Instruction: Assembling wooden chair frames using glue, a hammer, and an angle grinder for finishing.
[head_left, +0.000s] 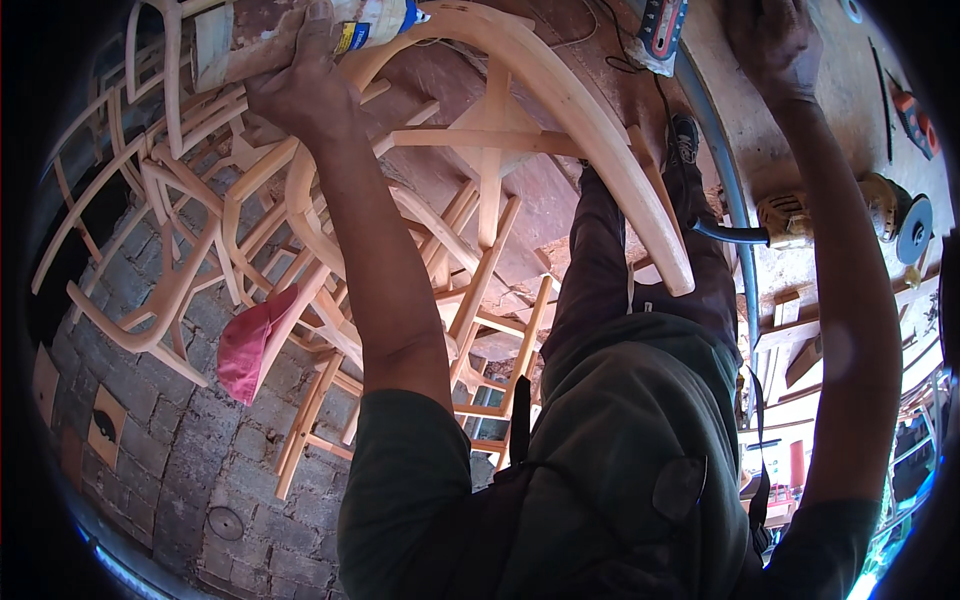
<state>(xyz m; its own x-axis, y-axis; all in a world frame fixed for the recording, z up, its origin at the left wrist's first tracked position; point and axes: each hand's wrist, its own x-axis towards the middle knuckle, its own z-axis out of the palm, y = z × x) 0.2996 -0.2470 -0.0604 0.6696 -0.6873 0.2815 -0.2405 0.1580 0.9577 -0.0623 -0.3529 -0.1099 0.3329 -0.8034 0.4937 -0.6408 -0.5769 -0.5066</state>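
My left hand [310, 90] is wrapped round a worn, pale bottle [245, 45] with a blue tip and a yellow-and-blue label. It lies sideways at the upper left, above a wooden chair frame with a broad curved top rail [590, 110]. At the upper right, my right hand [780, 50] is over the workbench [790, 140]. Its fingertips run off the top edge, so whether it holds anything is hidden. Between the hands, a red-faced device [660, 35] with a cable sits near the bench edge.
Beside my right forearm, an angle grinder [885, 205] with a grey disc lies on the bench. An orange-and-black tool [915, 125] is farther right. Several unfinished chair frames [170, 270] crowd the left, with a pink cap [260, 340] hung on one. Grey paving [260, 480] is below.
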